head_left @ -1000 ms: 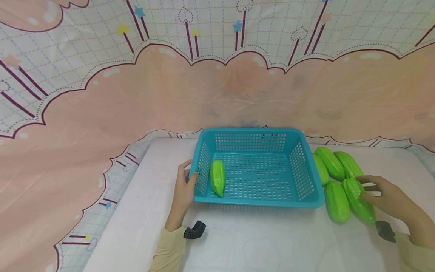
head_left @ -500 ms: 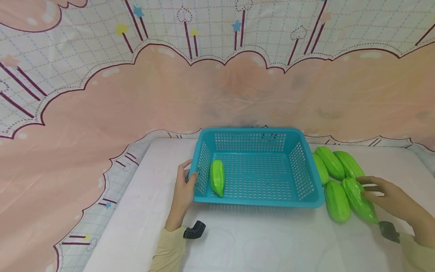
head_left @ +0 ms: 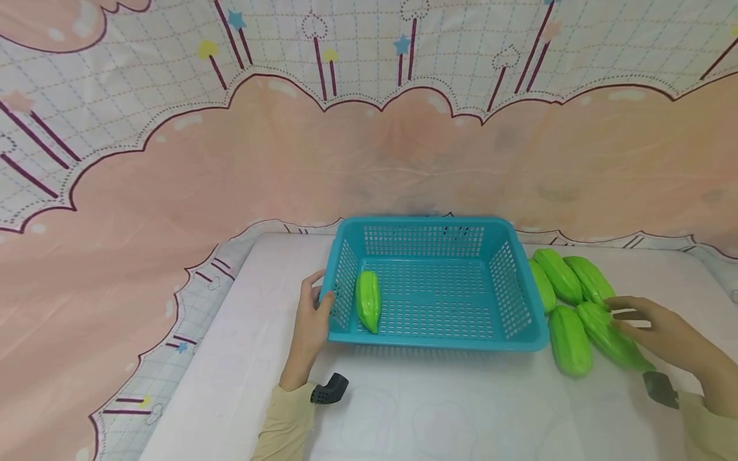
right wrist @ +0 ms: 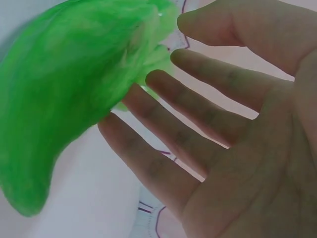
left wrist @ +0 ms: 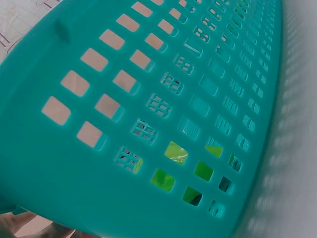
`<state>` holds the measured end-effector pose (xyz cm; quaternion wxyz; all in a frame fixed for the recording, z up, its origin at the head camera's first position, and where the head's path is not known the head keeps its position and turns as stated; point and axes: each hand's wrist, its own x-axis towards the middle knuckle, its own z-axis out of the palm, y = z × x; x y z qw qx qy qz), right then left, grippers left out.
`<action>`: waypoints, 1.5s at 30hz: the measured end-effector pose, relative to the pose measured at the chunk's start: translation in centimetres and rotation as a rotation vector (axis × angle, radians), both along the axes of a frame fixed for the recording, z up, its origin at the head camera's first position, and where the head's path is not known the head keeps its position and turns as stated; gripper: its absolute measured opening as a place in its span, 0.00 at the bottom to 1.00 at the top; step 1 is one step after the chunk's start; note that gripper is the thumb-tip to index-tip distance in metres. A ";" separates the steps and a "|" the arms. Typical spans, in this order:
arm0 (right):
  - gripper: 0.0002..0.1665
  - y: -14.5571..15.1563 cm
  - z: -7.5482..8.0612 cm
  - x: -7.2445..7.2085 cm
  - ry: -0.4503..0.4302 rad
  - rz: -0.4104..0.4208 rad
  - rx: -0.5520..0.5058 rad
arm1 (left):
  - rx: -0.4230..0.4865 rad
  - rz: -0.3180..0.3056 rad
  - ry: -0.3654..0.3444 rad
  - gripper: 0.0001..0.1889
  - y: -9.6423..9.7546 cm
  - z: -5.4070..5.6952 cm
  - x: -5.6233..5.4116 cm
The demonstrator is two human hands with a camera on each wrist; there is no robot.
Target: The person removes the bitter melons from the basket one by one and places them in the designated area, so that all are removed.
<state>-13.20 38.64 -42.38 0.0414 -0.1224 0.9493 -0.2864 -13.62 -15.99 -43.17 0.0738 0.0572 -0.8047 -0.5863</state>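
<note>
My left hand (head_left: 313,323) grips the left rim of a teal plastic basket (head_left: 426,346), thumb on the rim and fingers round the outside. In the left wrist view the basket's perforated wall (left wrist: 114,183) fills most of the frame, with green showing through several holes. One ridged, pointed green fruit (head_left: 368,302) lies inside at the left. My right hand (head_left: 663,330) is beside another green fruit (head_left: 614,339) on the table. The right wrist view shows its fingers extended, fingertips at the edge of this fruit (right wrist: 74,84); whether they touch is unclear. Nothing is held there.
Several more green fruits lie right of the basket, including a blunt-ended one (head_left: 571,341) and one farther back (head_left: 590,282). The white table (head_left: 438,410) meets a patterned cloth backdrop (head_left: 403,160) just behind the basket.
The fruit by my right hand has turned, its pointed end swinging right and its upper end shifting left. My right hand has moved slightly right. The left hand and basket have stayed still.
</note>
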 end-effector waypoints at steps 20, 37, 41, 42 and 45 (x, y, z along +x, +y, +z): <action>0.23 -3.0 1.9 -0.6 0.107 0.071 -0.087 | 0.003 -0.001 -0.014 0.26 -0.1 0.0 -0.1; 0.25 -5.6 4.4 -1.1 0.125 0.100 -0.094 | 0.003 -0.001 -0.012 0.26 -0.1 0.1 -0.1; 0.26 -6.4 4.9 -1.3 0.127 0.115 -0.087 | 0.001 0.000 -0.014 0.26 0.0 0.1 -0.1; 0.26 -6.6 5.0 -1.4 0.130 0.119 -0.092 | 0.000 0.000 -0.015 0.26 0.0 0.1 -0.1; 0.27 -7.0 5.2 -1.4 0.140 0.142 -0.117 | -0.001 0.000 -0.016 0.26 0.1 0.2 -0.1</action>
